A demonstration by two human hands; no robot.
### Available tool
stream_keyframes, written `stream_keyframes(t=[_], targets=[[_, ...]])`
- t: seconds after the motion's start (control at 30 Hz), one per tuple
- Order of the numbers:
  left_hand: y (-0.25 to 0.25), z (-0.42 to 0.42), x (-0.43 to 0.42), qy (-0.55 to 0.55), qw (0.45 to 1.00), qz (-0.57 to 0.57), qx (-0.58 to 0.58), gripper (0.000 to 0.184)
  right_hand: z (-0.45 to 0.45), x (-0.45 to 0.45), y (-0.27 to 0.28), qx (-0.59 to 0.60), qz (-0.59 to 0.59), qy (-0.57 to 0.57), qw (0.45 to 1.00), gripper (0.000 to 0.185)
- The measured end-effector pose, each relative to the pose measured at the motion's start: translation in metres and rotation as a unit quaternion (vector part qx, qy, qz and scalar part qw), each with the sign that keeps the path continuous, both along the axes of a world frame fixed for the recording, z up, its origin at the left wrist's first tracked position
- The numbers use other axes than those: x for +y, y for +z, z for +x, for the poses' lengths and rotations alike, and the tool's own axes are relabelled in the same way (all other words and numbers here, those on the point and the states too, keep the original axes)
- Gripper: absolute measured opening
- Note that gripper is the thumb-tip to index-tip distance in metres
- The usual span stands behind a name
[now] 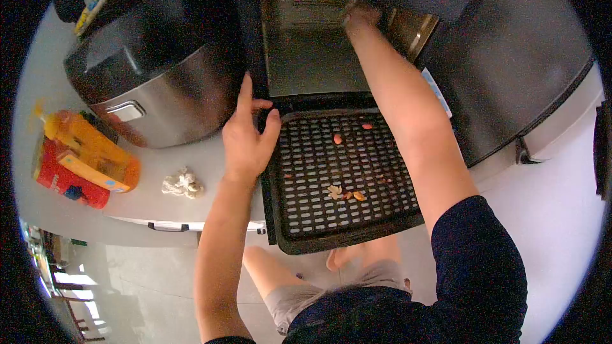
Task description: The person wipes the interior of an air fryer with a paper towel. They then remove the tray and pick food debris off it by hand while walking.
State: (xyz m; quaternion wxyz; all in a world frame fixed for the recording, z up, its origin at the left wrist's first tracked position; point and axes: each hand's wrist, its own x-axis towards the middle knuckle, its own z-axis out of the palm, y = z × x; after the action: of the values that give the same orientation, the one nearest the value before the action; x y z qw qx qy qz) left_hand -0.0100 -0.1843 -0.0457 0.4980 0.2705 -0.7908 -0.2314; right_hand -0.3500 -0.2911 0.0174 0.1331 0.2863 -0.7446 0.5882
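A black perforated tray (347,165) juts out from the front of a dark oven-like appliance (306,44). On its mesh lie several small reddish and yellowish food pieces (338,139). My left hand (247,134) rests at the tray's back left corner and the appliance's edge, fingers spread and holding nothing. Deep in the appliance's opening is my right hand (362,18), reaching over the tray's right side. Its fingers are blurred and dim, so what they hold or touch cannot be made out.
A steel and black cooker (166,83) stands left of the appliance. Further left are an orange package (95,150) and a red package (70,175). A crumpled white cloth or tissue (182,183) lies on the counter. At the right is a large dark rounded surface (510,57).
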Motion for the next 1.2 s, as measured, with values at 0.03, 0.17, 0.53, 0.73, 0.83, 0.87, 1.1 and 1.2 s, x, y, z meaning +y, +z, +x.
stream_keyframes(t=[0.03, 0.17, 0.53, 0.73, 0.83, 0.87, 1.1, 1.2], targets=[[0.0, 0.0, 0.0, 0.001, 1.0, 0.004, 0.001, 0.065, -0.001, -0.004, 0.005, 0.015, -0.037, -0.012, 0.999, 0.041], [0.001, 0.001, 0.002, 0.005, 1.0, -0.002, -0.008, 0.065, 0.019, -0.044, -0.023, 0.154, -0.088, -0.023, 0.984, 0.04], [0.008, 0.004, 0.005, -0.003, 0.997, 0.06, -0.04, 0.067, 0.057, 0.019, -0.023, 0.537, 0.254, 0.005, 0.804, 0.034], [0.002, 0.003, 0.002, -0.001, 1.0, 0.024, -0.013, 0.067, 0.019, -0.005, 0.007, 0.287, 0.236, -0.037, 0.928, 0.041], [0.005, 0.003, 0.003, -0.003, 0.999, 0.044, -0.01, 0.067, 0.015, -0.003, 0.035, 0.203, 0.22, 0.037, 0.953, 0.04], [0.009, 0.005, 0.005, -0.002, 0.997, 0.073, -0.024, 0.068, 0.014, 0.001, 0.042, 0.193, 0.221, 0.067, 0.954, 0.04], [0.003, 0.005, 0.0, -0.001, 0.999, 0.033, -0.037, 0.068, 0.064, -0.001, 0.06, 0.21, 0.236, 0.211, 0.925, 0.037], [0.004, 0.007, 0.002, 0.0, 0.998, 0.055, -0.043, 0.068, 0.085, -0.018, 0.048, 0.237, 0.232, 0.218, 0.918, 0.036]])
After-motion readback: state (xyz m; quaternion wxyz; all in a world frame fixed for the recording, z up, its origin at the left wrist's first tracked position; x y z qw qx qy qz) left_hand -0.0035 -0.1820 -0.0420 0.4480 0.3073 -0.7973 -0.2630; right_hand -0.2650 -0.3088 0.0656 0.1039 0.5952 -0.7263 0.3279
